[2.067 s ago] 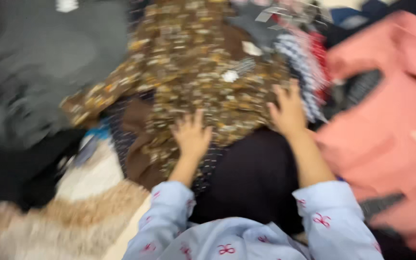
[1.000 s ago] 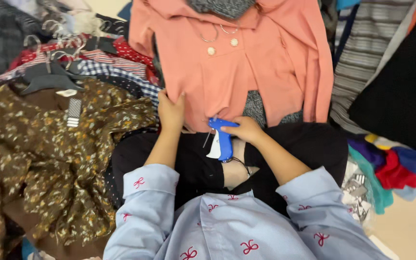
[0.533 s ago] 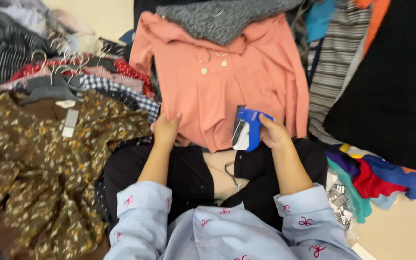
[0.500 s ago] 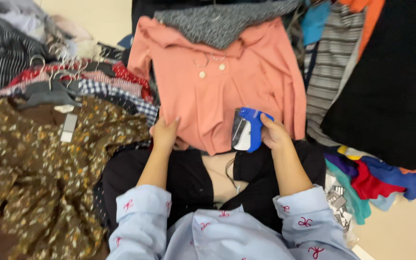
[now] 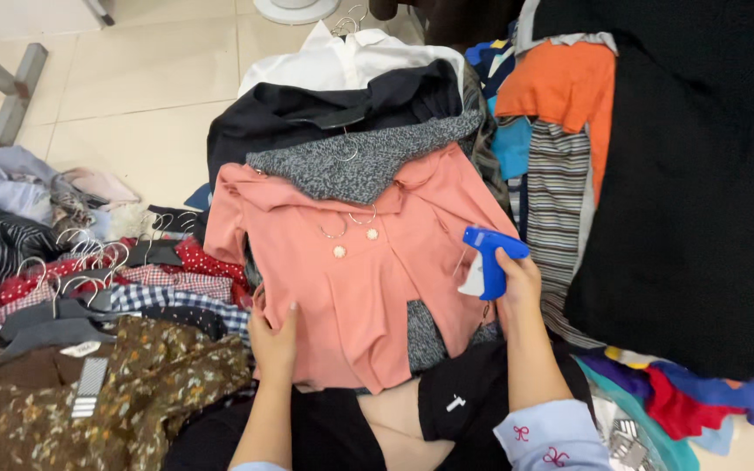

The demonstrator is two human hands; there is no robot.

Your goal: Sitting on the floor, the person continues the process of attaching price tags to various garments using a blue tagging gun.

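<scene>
Tagging gun [image 5: 487, 258] lifted higher since before, gripped in right hand [image 5: 517, 283], left hand [image 5: 274, 338] flat, open on smooth salmon blouse [image 5: 355, 262], hem partly hidden.

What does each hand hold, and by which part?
The right hand holds a blue tagging gun by its grip. The left hand holds nothing; it lies flat on the pink blouse.

Single head-worn view, steeply downward, close above clothes pile [image 5: 368, 262] and floor [image 5: 141, 78].
</scene>
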